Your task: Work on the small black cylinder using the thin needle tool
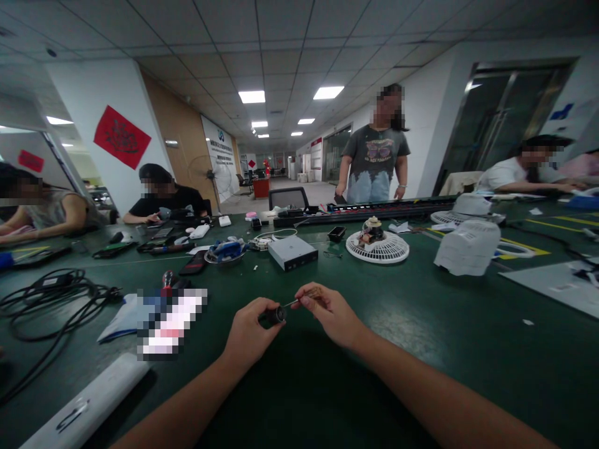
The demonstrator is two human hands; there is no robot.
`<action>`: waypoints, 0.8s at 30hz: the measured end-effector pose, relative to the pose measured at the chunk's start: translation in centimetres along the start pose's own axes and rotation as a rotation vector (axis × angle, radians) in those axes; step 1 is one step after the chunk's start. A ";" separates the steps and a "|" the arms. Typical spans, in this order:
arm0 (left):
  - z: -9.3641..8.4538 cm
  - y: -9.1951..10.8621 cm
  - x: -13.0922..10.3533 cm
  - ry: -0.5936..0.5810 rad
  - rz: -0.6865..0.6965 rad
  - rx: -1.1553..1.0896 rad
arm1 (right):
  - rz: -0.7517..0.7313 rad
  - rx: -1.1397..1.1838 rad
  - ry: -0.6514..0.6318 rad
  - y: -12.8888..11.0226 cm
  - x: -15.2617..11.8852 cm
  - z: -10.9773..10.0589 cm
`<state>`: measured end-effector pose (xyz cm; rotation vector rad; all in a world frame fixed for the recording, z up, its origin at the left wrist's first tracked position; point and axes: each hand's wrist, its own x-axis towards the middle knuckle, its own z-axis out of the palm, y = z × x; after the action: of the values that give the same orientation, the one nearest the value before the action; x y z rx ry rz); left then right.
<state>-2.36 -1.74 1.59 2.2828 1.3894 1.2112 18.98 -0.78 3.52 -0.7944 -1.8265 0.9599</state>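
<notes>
Near the middle of the green table (327,386), my left hand (253,327) grips a small dark cylindrical part (277,315) between thumb and fingers, its round end turned to the right. My right hand (327,312) pinches a thin metal tool (293,302) like a screwdriver, its handle mostly hidden by the fingers. The tool's tip points left and lies at or very near the upper edge of the dark part; whether they touch is too small to tell. Beyond my hands lies a grey disc-drive box (292,251).
Black cables (56,305), a plastic packet (124,315) and a long white object (93,399) lie left. Behind are a metal dish (225,252), a white fan grille (377,247) and a white housing (468,247). One person (377,156) stands across the table; others sit along both sides.
</notes>
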 end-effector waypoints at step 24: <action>0.0 0.4 -0.1 -0.082 -0.086 0.066 | 0.070 -0.864 -0.265 -1.2 -0.3 -2.3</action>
<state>-2.10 -2.01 1.74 2.2625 1.5027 1.0490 21.04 -0.97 5.07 -1.2880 -2.4901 0.2763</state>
